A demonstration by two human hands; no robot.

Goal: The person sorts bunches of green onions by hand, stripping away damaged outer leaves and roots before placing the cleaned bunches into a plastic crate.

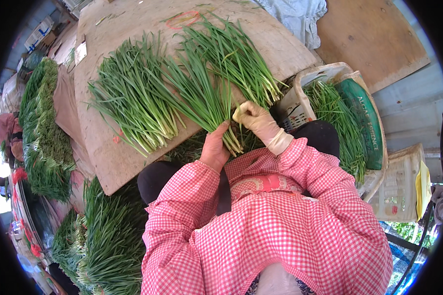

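My bare left hand (215,147) is closed around a bunch of Chinese chives (203,99), near its pale stem ends; the leaves fan out over the board. My right hand (256,120), in a cream rubber glove, is beside the bunch with its fingers curled at a thin leaf; whether it grips the leaf is hard to tell. Left of the bunch lies a wide pile of chives (136,96) on the wooden board (122,173). A smaller pile (240,62) lies on the right, its stems towards my gloved hand.
At my right stands a white plastic crate (302,79) holding chives and a green printed sack (361,121). Large chive heaps (110,236) are at lower left and far left. A red ring-shaped band (182,19) lies on the board. Another person (9,136) is at the far left.
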